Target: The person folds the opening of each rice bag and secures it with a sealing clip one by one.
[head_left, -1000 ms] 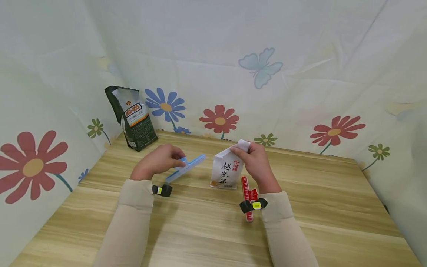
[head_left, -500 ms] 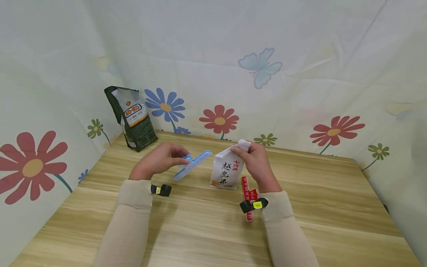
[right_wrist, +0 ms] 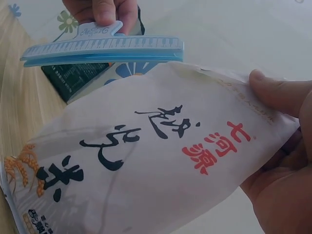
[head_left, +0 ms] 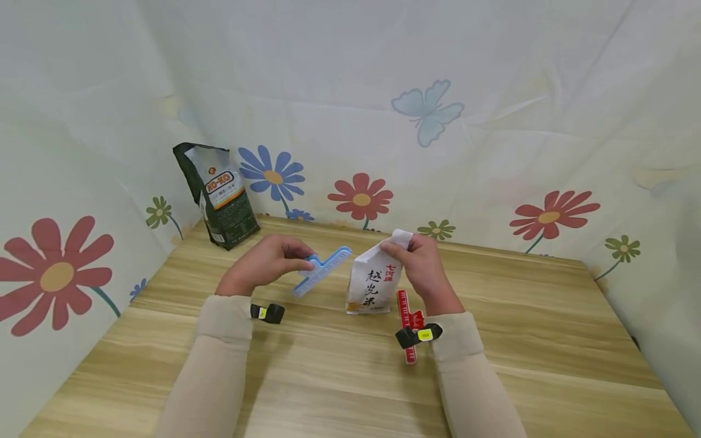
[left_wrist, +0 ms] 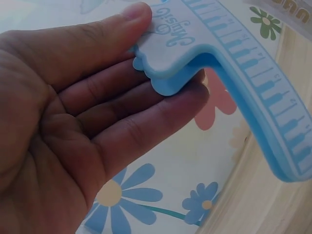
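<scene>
Two sets of fingers pinch: left hand the blue clip, right hand the white bag, whose top should lie flat.

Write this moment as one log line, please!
left grip: pinches blue clip; right grip: holds white bag; red clip: on table; dark bag: standing

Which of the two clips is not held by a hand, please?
The red clip: it lies on the table, while the left hand pinches the blue clip.
</scene>
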The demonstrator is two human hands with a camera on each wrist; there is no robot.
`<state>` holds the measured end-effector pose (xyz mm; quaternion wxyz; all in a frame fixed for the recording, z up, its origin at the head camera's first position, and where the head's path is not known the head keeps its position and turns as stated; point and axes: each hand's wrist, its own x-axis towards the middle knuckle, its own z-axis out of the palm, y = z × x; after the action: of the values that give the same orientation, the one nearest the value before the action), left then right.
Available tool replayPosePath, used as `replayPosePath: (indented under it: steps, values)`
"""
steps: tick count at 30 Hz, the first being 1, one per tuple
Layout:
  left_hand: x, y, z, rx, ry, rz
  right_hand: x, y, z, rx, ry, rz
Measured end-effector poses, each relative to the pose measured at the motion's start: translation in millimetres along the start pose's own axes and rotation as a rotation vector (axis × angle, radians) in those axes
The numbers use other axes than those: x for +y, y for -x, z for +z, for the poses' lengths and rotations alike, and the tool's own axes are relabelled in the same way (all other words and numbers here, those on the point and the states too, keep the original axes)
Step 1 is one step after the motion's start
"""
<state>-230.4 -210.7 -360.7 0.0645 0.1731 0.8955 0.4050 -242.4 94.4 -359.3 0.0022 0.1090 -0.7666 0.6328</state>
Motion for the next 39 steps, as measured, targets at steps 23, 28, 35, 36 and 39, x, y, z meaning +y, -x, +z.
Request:
replayPosePath:
  steps: [23, 28, 35, 36, 39]
  values:
    - [4.4, -4.3, 8.3, -0.012, 0.023, 0.038, -5, 7, 8, -0.012, -0.018, 0.011]
    - [5.7, -2.5, 8.0, -0.017, 0.019, 0.048, -2, 6, 13, -0.026, -0.077, 0.0]
    - [10.3, -2.3, 8.1, -0.007, 0.019, 0.043, -3, 8, 17, -0.044, -0.041, -0.026]
    - [10.5, -2.3, 8.3, -0.006, 0.02, 0.041, -3, 8, 16, -0.047, -0.036, -0.029]
    - [10.7, -2.2, 9.4, -0.003, 0.02, 0.039, -3, 7, 16, -0.06, -0.017, -0.031]
